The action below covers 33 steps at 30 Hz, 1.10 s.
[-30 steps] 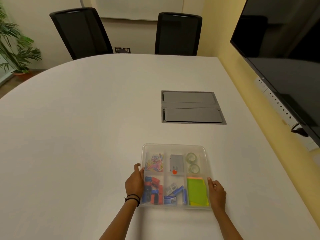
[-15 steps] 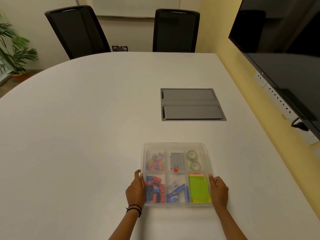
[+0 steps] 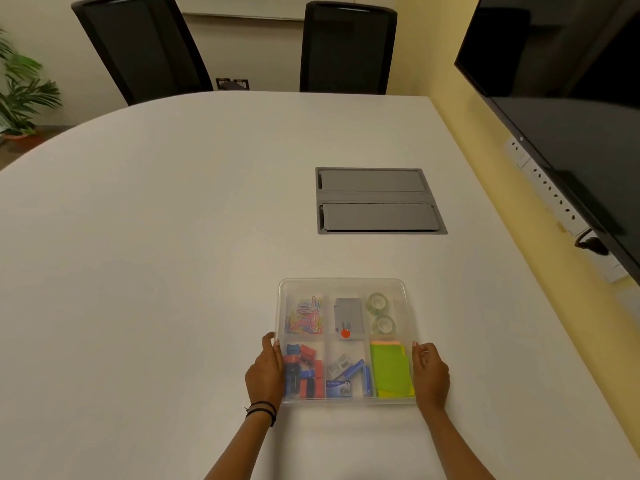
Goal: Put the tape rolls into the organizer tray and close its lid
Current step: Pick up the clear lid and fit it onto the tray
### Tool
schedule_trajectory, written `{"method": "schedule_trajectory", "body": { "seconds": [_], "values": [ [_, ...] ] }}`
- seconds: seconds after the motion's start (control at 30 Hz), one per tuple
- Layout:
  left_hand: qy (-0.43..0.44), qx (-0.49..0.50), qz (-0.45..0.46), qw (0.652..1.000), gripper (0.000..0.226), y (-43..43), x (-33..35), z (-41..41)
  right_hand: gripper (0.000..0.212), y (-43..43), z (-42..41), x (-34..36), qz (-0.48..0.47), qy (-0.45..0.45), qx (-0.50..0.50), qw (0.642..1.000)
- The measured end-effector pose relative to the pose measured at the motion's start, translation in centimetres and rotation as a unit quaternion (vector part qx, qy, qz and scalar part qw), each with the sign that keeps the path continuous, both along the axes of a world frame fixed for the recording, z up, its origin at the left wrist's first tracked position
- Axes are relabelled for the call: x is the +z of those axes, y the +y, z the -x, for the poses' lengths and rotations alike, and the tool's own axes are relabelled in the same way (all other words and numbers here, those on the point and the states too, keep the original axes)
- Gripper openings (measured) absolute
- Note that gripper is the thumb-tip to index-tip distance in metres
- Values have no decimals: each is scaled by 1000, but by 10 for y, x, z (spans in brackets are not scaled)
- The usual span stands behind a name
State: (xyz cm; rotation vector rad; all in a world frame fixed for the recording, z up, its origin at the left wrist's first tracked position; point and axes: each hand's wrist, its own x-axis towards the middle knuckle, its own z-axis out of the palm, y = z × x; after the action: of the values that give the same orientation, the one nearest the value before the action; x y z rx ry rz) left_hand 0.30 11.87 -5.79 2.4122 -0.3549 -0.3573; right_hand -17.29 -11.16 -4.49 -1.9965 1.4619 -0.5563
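The clear organizer tray lies on the white table near me, and its see-through lid sits on top. Two clear tape rolls lie one behind the other in the back right compartment. The other compartments hold paper clips, a grey item with a red dot, binder clips, staples and green sticky notes. My left hand presses against the tray's left side, with the thumb on the lid edge. My right hand holds the right side in the same way.
A grey cable hatch is set into the table behind the tray. Two black chairs stand at the far edge. A large dark screen hangs on the yellow wall to the right, and a plant stands far left.
Both hands stay on the tray's sides with only small shifts. The view has tilted slightly.
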Motion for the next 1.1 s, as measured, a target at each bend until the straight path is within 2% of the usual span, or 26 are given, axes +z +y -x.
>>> {"method": "schedule_trajectory", "body": {
  "seconds": [0.1,0.2,0.23,0.3,0.37,0.43,0.5,0.57,0.63,1.0,1.1],
  "values": [
    [3,-6,4,1000,35,0,-4,1,13,1,-1,2,5,13,27,1000],
    [-5,15,55,998,36,-2,1,0,37,1,-5,5,48,31,70,996],
    [-34,10,57,998,41,-4,3,-1,44,0,-6,7,75,40,106,991],
    [-132,-79,8,988,55,-6,7,-4,53,-1,-6,8,118,78,226,964],
    [-209,-245,-31,946,65,-5,10,-4,53,-1,-5,7,135,130,323,928],
    [-234,-361,-57,901,72,-4,9,-4,62,-1,-1,3,150,166,367,903],
    [-236,-400,-80,882,77,-3,8,-4,62,0,2,-1,149,179,376,897],
    [-228,-410,-105,877,78,-3,11,-5,55,1,4,-1,129,181,375,900],
    [-217,-414,-124,875,78,-4,14,-3,56,2,7,-2,120,177,371,904],
    [-184,-402,-150,884,77,-5,22,19,51,-2,16,4,94,182,380,902],
    [-196,-397,-126,888,78,-3,17,21,53,-5,18,5,95,176,390,899]
  ]
}}
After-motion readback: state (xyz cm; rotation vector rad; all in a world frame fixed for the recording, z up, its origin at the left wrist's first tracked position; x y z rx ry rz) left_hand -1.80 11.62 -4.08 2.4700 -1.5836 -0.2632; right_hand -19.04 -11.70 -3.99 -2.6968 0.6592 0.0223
